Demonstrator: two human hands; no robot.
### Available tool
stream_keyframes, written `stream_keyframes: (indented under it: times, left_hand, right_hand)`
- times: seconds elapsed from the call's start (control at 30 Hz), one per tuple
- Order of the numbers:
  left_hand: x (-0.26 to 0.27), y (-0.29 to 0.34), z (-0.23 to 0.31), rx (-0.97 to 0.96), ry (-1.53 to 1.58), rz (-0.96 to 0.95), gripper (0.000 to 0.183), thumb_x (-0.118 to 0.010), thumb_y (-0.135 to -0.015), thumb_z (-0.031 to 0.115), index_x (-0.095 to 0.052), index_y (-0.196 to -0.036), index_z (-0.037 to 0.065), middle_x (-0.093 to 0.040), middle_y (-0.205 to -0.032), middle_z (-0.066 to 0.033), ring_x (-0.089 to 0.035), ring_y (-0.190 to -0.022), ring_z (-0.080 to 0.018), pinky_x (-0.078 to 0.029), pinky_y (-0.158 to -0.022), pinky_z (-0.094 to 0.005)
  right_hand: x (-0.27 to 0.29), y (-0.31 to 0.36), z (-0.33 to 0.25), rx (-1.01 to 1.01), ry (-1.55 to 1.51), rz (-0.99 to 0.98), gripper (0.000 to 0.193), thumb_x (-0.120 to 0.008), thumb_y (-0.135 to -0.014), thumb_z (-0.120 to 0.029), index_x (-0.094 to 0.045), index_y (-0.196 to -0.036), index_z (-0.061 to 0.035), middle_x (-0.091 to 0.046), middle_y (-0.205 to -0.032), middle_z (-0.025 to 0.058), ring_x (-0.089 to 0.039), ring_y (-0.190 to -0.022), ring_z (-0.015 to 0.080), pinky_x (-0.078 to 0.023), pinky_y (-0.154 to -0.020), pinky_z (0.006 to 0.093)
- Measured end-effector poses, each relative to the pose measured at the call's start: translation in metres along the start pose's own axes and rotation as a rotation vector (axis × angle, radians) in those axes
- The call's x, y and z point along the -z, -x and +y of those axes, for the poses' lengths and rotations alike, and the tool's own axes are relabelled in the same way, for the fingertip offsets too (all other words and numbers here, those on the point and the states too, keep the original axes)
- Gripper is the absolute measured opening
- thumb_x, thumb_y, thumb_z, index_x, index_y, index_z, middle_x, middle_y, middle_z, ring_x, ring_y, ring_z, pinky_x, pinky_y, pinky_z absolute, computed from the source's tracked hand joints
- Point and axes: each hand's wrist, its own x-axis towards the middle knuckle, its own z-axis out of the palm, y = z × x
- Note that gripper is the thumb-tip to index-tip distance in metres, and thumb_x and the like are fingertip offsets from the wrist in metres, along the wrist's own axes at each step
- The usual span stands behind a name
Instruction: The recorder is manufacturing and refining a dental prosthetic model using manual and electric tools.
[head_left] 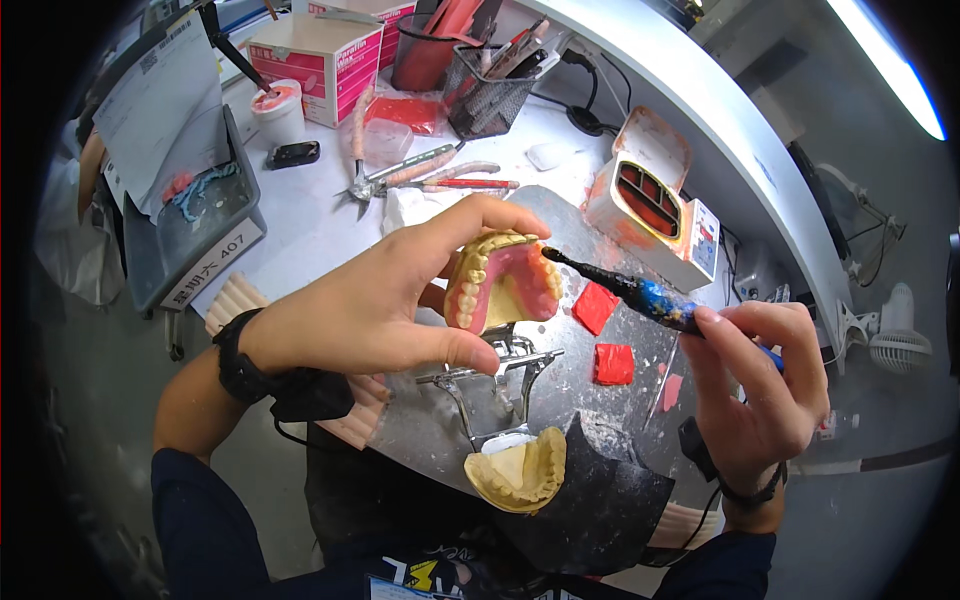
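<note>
My left hand (385, 290) grips a yellow plaster upper dental model (515, 285) by its sides, thumb below and fingers over the top. Pink wax and a row of teeth line its arch, open side facing me. Between the fingers of my right hand (765, 385) is a wax knife (635, 288) with a blue, stained handle and a blackened end. Its tip lies at the right end of the tooth row; whether it touches cannot be made out. Below stands a metal articulator (520, 375), carrying a yellow lower plaster model (520, 480) at its near end.
Two red wax pieces (596, 308) (613, 364) lie right of the articulator. Beyond them stands a wax heater (655, 205) with its lid up. Pliers (368, 185), a mesh pen holder (490, 100) and pink-white boxes (325, 65) stand farther back. A grey tray (205, 240) is at left.
</note>
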Motion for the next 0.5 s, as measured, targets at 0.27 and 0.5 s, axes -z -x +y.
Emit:
stream_keyframes:
  times: [0.27, 0.5]
  left_hand:
    - [-0.002, -0.0012, -0.0011, -0.018, -0.017, -0.01, 0.09, -0.089, -0.073, 0.01, -0.036, -0.145, 0.005, -0.047, -0.138, -0.0071, -0.051, -0.131, -0.017, -0.042, -0.112, -0.0337]
    - [-0.002, -0.0002, -0.0021, -0.032, -0.006, 0.004, 0.091, -0.091, -0.072, 0.013, -0.036, -0.145, 0.004, -0.047, -0.139, -0.0072, -0.051, -0.131, -0.0177, -0.04, -0.114, -0.034]
  right_hand:
    - [-0.0041, 0.0026, 0.0032, 0.053, 0.021, 0.012, 0.035, -0.087, -0.061, -0.004, -0.078, -0.094, -0.0089, -0.063, -0.084, 0.006, -0.061, -0.068, 0.0194, -0.046, -0.056, 0.0304]
    - [-0.003, 0.0051, 0.0039, 0.13, 0.077, 0.041, 0.04, -0.082, -0.056, -0.003, -0.079, -0.096, -0.0117, -0.064, -0.086, 0.0053, -0.062, -0.071, 0.0199, -0.046, -0.056, 0.0312]
